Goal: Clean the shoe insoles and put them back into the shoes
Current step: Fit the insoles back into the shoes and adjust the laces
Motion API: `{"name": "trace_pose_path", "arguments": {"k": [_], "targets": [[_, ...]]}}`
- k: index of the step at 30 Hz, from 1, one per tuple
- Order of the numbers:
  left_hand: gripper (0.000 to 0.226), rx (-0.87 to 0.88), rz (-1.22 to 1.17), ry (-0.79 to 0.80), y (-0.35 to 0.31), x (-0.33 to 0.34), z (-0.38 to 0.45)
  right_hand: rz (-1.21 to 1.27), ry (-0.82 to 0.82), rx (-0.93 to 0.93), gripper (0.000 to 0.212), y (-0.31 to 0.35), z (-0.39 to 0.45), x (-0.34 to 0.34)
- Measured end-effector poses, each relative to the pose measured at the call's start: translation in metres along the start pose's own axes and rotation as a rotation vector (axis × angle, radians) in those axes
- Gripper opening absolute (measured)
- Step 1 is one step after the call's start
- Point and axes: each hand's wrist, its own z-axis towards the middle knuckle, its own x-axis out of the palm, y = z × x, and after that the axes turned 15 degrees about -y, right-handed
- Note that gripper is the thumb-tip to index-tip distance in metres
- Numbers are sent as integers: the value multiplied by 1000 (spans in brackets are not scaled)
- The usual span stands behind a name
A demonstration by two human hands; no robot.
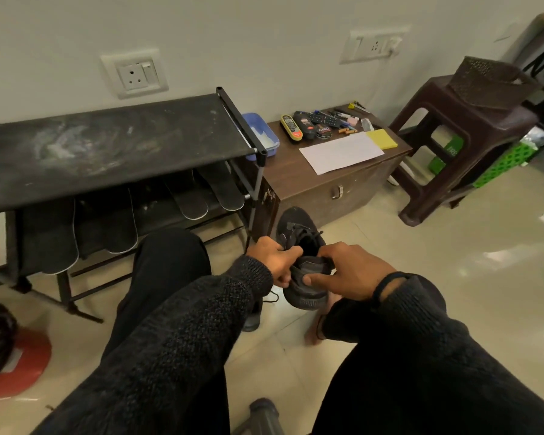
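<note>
Gripping a dark shoe (305, 277) (heel nearest), both hands (314, 271) pinch its collar; open floor (437, 262) rightward.

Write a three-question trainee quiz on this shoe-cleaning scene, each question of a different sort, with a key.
1. True or false: both hands grip the dark shoe.
2. Where do the insoles lean?
A. on the shoe rack's lower shelf
B. on the brown plastic stool
C. on the wooden cabinet
3. Fill in: beside the yellow sponge on the cabinet lies a white sheet of ____.

Key: 1 true: the left hand and right hand grip its collar. 2 A. 3 paper.
</note>
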Motion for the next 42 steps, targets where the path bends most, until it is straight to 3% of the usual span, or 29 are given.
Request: {"name": "trace_pose_path", "arguments": {"k": [6, 9, 12, 18, 22, 26, 31, 37, 42], "targets": [[40, -108, 56, -1, 45, 18, 24, 29, 131, 115, 38, -9, 20, 46], [42, -49, 227, -13, 67, 32, 50, 29, 186, 194, 39, -21, 44, 78], [39, 16, 455, -26, 96, 51, 77, 10, 212, 271, 55, -32, 70, 111], [48, -133, 734, 64, 162, 92, 123, -55, 236, 354, 55, -62, 112, 162], [59, -118, 899, 185, 186, 114, 143, -66, 230, 379, 50, -82, 135, 208], [60, -52, 971, 333, 212, 128, 156, -33, 216, 407, 46, -105, 152, 257], [72, -113, 1002, 483, 246, 133, 169, 6, 228, 508, 53, -129, 153, 301], [82, -129, 993, 428, 246, 140, 180, 105, 239, 655, 48, -143, 149, 345], [87, -80, 991, 397, 207, 146, 172, 184, 300, 694, 51, -130, 153, 326]]}}
